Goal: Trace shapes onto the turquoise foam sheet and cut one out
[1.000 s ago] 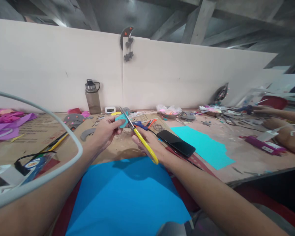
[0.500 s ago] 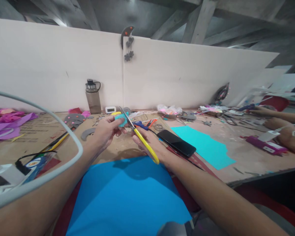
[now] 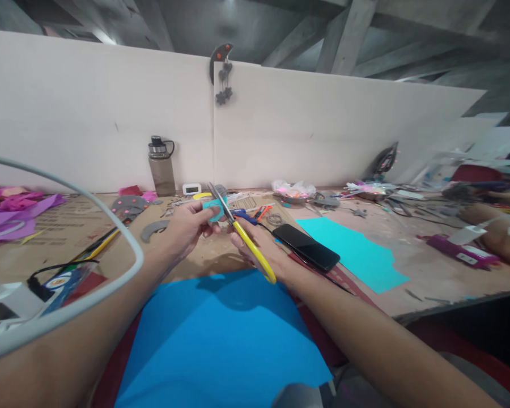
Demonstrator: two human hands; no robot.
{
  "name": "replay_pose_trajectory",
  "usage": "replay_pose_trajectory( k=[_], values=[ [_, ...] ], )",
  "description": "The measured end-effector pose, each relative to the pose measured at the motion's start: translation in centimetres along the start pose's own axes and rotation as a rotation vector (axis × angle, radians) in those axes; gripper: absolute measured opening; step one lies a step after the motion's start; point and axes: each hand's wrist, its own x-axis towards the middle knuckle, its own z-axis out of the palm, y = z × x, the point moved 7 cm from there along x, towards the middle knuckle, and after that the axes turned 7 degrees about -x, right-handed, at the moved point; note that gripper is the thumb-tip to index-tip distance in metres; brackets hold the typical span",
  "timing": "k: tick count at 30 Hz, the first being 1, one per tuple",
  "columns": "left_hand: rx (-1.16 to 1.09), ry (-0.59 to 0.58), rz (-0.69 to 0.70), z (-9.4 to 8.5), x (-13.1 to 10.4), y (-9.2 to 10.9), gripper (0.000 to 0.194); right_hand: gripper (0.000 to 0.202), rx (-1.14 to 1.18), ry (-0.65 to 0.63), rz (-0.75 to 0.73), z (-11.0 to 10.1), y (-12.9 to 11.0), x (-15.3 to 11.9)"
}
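Note:
Between the thumb and fingers of my left hand [image 3: 191, 222] is a small turquoise piece [image 3: 213, 211], paper or felt by its look. My right hand [image 3: 255, 241] is closed on yellow-handled scissors [image 3: 250, 249]. Their blades point up and away, against the right edge of the turquoise piece. Part of the right fingers is hidden behind the handle. Below both hands lies a large blue sheet [image 3: 233, 340]. A black phone [image 3: 306, 247] rests just right of my right wrist, beside a bigger turquoise sheet [image 3: 352, 252] with a jagged edge.
A grey cable [image 3: 127, 238] arcs across the left side, over my forearm. At the back stand a water bottle [image 3: 161, 167] and a small white clock-like device [image 3: 191, 188]. A blue glue gun [image 3: 244, 216] lies behind the scissors. Another person's arm [image 3: 488, 218] is at far right.
The turquoise piece has turned slightly in my left fingers, and the scissors have shifted a little. At far right, the other person's hand has moved right.

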Motion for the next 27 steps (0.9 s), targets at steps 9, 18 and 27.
replay_pose_trajectory(
  k=[9,18,27],
  values=[
    [0.072,-0.004,0.018,-0.58,0.26,0.03,0.022,0.03,-0.013,0.008,0.015,-0.13,-0.14,-0.08],
    [0.084,0.013,0.047,-0.75,0.25,0.19,0.018,0.026,-0.019,0.015,0.01,-0.12,0.08,-0.03],
    [0.076,0.02,0.069,-0.78,0.2,0.46,0.016,0.028,-0.018,0.002,0.009,-0.2,0.13,0.04]
  ],
)
